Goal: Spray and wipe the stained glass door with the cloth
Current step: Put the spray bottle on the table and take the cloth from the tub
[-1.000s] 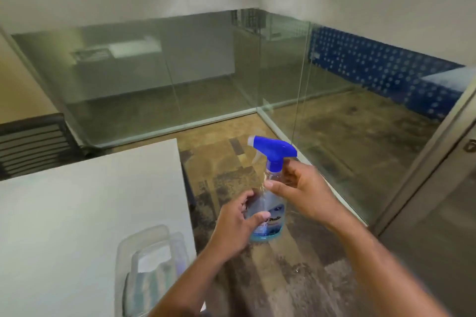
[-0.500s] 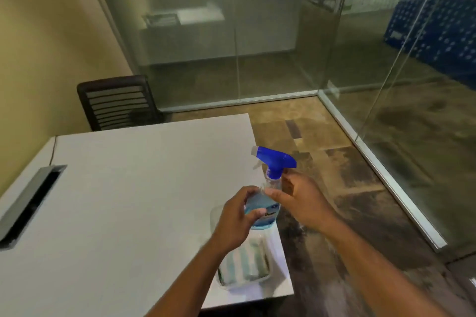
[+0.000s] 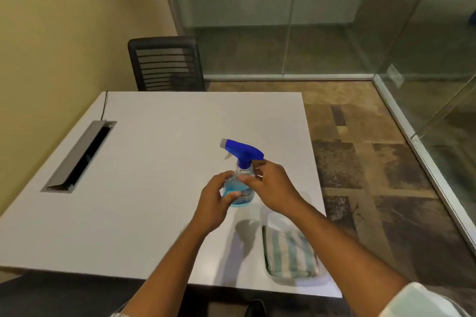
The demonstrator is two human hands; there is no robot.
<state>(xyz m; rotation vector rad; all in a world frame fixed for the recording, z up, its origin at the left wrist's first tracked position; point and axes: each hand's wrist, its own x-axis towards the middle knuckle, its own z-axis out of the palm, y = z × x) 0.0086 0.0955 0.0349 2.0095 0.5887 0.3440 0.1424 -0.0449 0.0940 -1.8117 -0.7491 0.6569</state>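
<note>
A clear spray bottle [image 3: 240, 188] with blue liquid and a blue trigger head is upright over the white table [image 3: 154, 162]; whether its base touches the top I cannot tell. My left hand [image 3: 215, 203] wraps its lower body from the left. My right hand [image 3: 270, 188] holds its neck and shoulder from the right, fingers loose. A folded striped cloth [image 3: 288, 255] lies in a clear plastic tray [image 3: 296, 279] at the table's near right corner, just below my right forearm. Glass walls [image 3: 322, 20] stand behind and to the right.
A black slatted chair [image 3: 166, 67] stands at the table's far edge. A grey cable slot [image 3: 79, 157] is set into the table's left side. A yellow wall is on the left, patterned floor [image 3: 373, 175] lies between the table and the glass.
The view has swung left and down, from the glass to the table. Both hands have brought the bottle from over the floor to above the table, beside the tray.
</note>
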